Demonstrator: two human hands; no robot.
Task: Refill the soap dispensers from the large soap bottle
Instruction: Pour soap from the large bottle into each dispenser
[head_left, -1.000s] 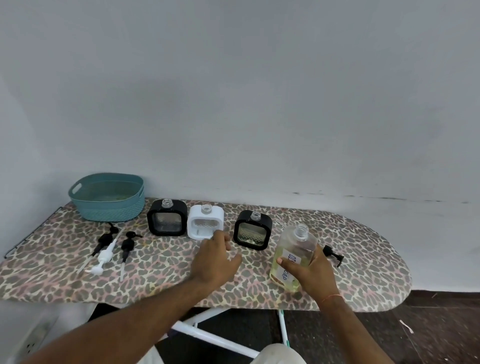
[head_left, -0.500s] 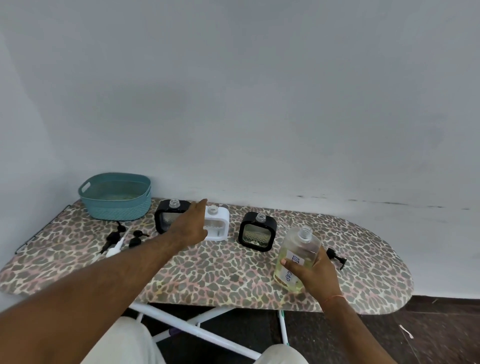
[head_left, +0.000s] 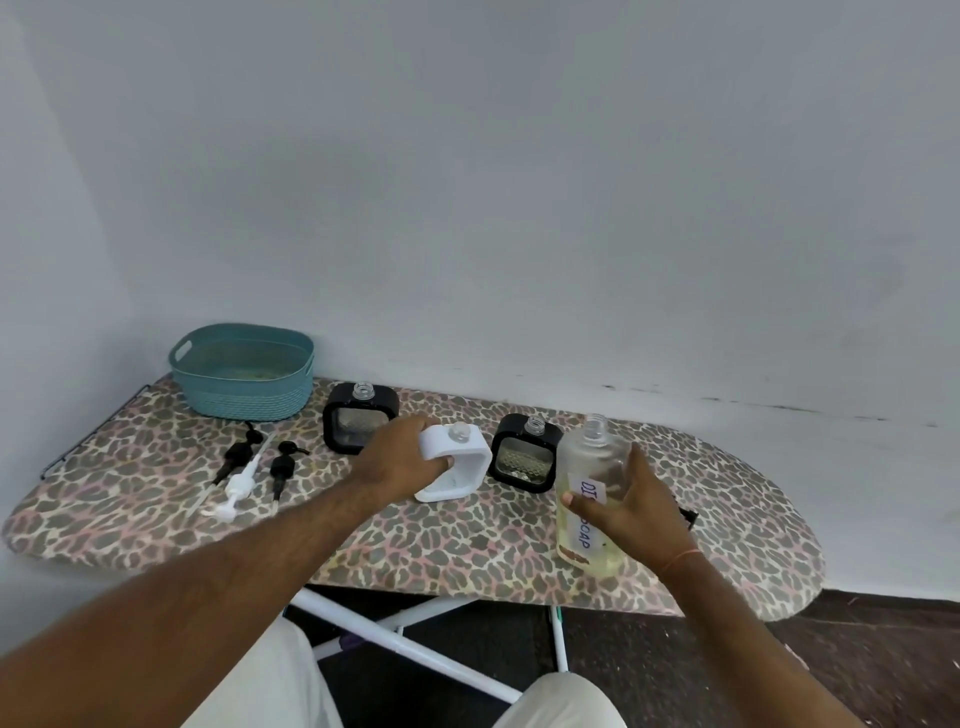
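My left hand (head_left: 402, 460) grips the white square soap dispenser (head_left: 465, 457), which has no pump and leans toward me on the board. A black dispenser (head_left: 358, 423) stands behind my left hand, another black dispenser (head_left: 524, 452) just right of the white one; both have open necks. My right hand (head_left: 631, 506) holds the large clear soap bottle (head_left: 589, 486), uncapped, with yellowish liquid low inside and a white handwritten label. The bottle is upright near the board's front right.
The leopard-print ironing board (head_left: 441, 540) carries a teal basket (head_left: 241, 371) at the back left. Three removed pumps (head_left: 254, 470), two black and one white, lie left of the dispensers. A black pump (head_left: 685, 514) lies behind my right hand. A pale wall is close behind.
My left hand reached to the white dispenser, took hold of it and pulled it nearer and to the right, tilting it. The right hand has kept the large bottle and raised it slightly.
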